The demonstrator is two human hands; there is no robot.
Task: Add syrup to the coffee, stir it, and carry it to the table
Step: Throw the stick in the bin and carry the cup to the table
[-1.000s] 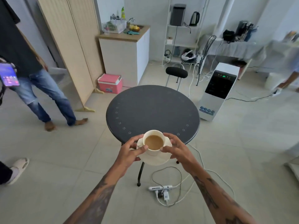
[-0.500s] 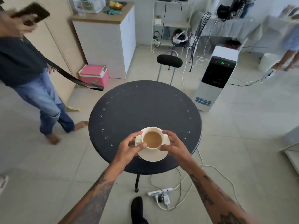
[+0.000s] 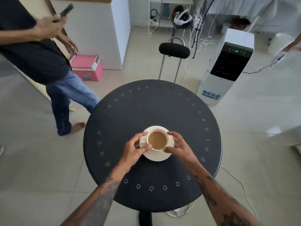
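Here the left hand (image 3: 136,150) and the right hand (image 3: 178,146) bracket the cup (image 3: 157,141) from either side, thumbs and fingers curled against its wall and onto the saucer (image 3: 157,158) beneath it. Between the hands the milky coffee (image 3: 157,140) sits near the brim. Whether the saucer already rests on the dark round surface (image 3: 153,111) or hangs just above it, I cannot tell. Cup and saucer look like glazed ceramic: stiff, smooth, breakable, fairly light, and likely two loose pieces that can slide on each other. I would keep the hold low, at the saucer rim on both sides, and level, since so full a cup spills at a small tilt. Beyond the hands stands a black chair (image 3: 174,50).
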